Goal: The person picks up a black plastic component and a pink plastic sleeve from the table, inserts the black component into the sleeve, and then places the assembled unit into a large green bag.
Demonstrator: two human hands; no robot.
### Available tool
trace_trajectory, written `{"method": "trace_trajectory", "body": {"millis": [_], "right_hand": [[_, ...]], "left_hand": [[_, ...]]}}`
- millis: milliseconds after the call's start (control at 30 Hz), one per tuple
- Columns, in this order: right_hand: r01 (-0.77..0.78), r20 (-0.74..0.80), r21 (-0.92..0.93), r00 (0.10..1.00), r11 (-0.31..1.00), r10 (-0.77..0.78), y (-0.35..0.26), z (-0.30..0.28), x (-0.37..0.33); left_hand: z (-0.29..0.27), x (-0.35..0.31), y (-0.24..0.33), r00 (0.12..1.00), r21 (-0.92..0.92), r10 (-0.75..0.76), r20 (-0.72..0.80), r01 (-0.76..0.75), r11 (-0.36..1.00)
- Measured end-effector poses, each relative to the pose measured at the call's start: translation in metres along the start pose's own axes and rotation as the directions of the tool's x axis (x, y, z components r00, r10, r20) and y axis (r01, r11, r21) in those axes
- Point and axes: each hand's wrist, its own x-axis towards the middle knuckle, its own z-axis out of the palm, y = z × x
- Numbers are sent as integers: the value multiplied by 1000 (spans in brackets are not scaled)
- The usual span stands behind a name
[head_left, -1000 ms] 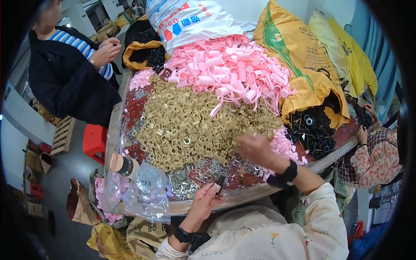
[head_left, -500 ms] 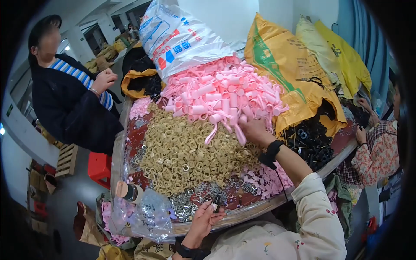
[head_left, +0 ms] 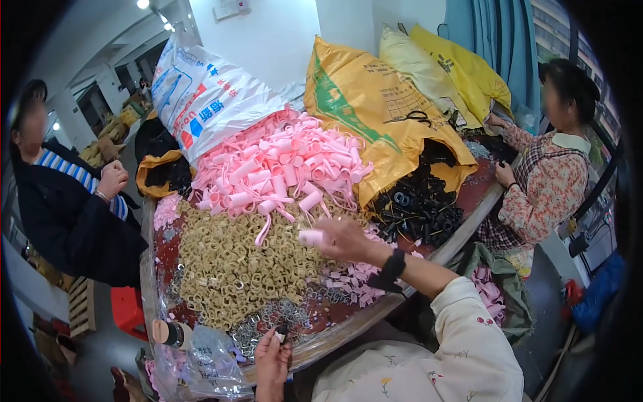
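Note:
My right hand is closed on a pink plastic tube piece, above the right part of a heap of tan ring-shaped pieces. Low at the table's near edge, my left hand pinches a small black piece with a pale part; its exact kind is too small to tell. Beyond my right hand lies a large pile of pink plastic tubes with straps. Silver metal rings are scattered just past my left hand.
A white sack, an orange sack with scissors and black parts lie behind. A bottle and clear bag stand near left. Two people stand or sit at the table's left and right sides.
My right hand has come back from the pink pile toward me, bringing a pink tube piece with it. My left hand still holds the black piece. The view has swung to the right.

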Motion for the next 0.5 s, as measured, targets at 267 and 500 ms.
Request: {"method": "trace_trajectory", "body": {"millis": [267,500], "right_hand": [[13,218,539,964,842,-154,-73,-12,-59],[-90,425,565,884,820,-196,-72,-25,-63]], "left_hand": [[40,-4,9,990,286,-92,103,59,956],[49,-10,14,985,275,-56,165,8,961]]}}
